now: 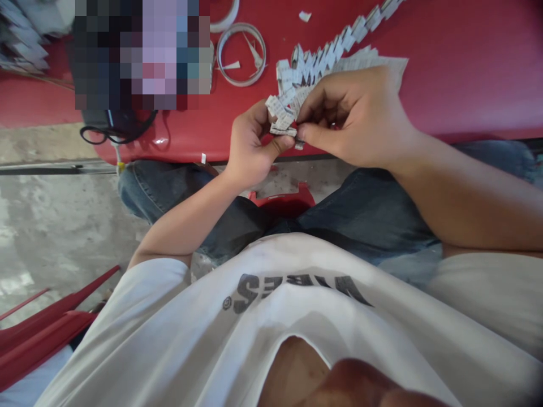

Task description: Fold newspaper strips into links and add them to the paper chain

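Note:
A long chain of small folded white paper pieces (322,56) runs across the red table (466,68) from the upper right down to my hands. My left hand (250,150) pinches the near end of the chain between thumb and fingers, just past the table's front edge. My right hand (356,116) is closed on the same end from the right, fingertips meeting the left thumb. The end pieces are partly hidden by my fingers.
A white ring of tape (241,53) lies on the table behind my left hand. A black cable (114,133) hangs at the table's left front edge. A red plastic stool (284,203) shows between my knees; red chair parts (46,328) stand lower left on the concrete floor.

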The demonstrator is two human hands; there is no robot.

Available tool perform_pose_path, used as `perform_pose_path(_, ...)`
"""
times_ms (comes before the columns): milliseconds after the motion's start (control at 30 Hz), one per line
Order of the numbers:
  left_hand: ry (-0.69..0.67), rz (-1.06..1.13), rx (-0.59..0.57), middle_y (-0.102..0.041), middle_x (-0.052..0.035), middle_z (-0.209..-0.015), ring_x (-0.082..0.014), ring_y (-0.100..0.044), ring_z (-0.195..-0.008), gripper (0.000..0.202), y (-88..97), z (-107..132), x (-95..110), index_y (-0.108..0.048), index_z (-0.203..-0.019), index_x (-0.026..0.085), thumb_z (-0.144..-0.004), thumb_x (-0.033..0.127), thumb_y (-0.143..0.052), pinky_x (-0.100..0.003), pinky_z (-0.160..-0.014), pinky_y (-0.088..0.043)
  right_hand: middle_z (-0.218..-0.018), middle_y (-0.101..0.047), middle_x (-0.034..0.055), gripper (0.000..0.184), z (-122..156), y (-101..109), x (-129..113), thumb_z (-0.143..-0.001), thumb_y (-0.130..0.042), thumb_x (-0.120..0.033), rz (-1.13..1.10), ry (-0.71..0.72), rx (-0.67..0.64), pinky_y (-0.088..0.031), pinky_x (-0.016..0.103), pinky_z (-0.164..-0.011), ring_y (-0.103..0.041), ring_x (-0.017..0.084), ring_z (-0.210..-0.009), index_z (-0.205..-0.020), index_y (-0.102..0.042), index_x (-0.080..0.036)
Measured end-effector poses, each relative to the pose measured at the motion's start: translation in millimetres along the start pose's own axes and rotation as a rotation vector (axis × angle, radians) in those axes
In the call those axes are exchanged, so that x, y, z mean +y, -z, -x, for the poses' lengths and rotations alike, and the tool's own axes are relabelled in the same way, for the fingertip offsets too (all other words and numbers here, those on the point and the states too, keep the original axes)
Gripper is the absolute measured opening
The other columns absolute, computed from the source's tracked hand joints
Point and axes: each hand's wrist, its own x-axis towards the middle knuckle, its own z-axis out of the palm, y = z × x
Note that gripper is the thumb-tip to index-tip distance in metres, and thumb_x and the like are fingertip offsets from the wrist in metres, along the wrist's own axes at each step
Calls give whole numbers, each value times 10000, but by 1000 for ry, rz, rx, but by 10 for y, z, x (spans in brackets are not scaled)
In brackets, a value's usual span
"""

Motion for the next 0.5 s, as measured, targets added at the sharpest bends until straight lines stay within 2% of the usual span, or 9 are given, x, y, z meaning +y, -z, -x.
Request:
perform_pose_path(200,18,0,-37,-690,26,-837,-147,-774,-810,581,32,-44,37,-718,-941,257,-810,790,-909,-350,-799,-695,-695,-718,-47,268,-37,-2,-7,-830,-862,69,-61,-14,20,-423,224,-541,-618,82,-619,-830,-786,-189)
perform_pose_path(367,18,-30,5,-661,31,-816,-145,-759,-786,591,81,-85,19,-681,-916,252,-805,778,-925,-342,-761,-676,-640,-677,-64,263,-19,-14,-47,-850,-842,61,-69,-12,33,-406,223,-490,-624,78,-540,-821,-774,-191)
perform_pose_path(500,-42,-4,-64,-683,19,-861,-151,-758,-830,589,73,-67,-2,-733,-980,263,-798,787,-930,-341,-775,-658,-625,-666,-67,290,0,-38,-57,-845,-801,87,-73,-36,15,-420,227,-477,-655,97,-533,-818,-772,-200)
